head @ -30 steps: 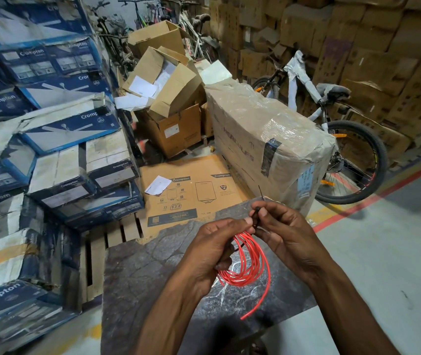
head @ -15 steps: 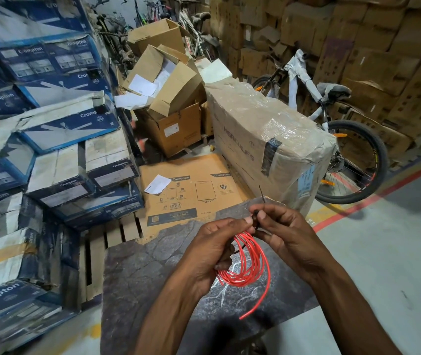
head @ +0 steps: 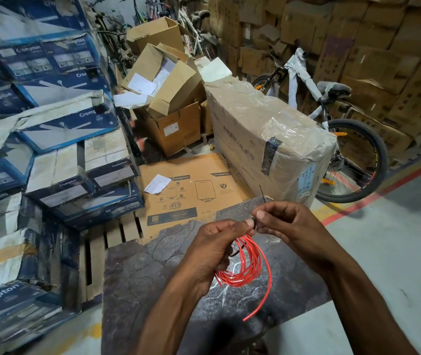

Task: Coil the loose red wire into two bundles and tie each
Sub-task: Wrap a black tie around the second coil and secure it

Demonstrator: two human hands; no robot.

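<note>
A coil of red wire (head: 249, 265) hangs in several loops below my two hands, above a dark stone slab (head: 147, 278). One loose end of the wire (head: 255, 312) trails down to the right. My left hand (head: 213, 248) grips the coil at its top, fingers curled around the loops. My right hand (head: 285, 224) pinches a thin black tie (head: 262, 194) right where the coil's top is; the tie's free end sticks up above my fingers. Thumb tips of both hands almost meet at the tie.
Stacked blue and white cartons (head: 37, 149) fill the left. Beyond the slab lie a flat cardboard box (head: 191, 190) on a wooden pallet (head: 112, 242), open cartons (head: 168, 98) and a plastic-wrapped box (head: 268, 139). A bicycle (head: 342, 149) stands right, by grey floor with a red line (head: 383, 196).
Both hands stay at the top of the coil with only small finger shifts at the tie; the coil and its loose end hang much as before.
</note>
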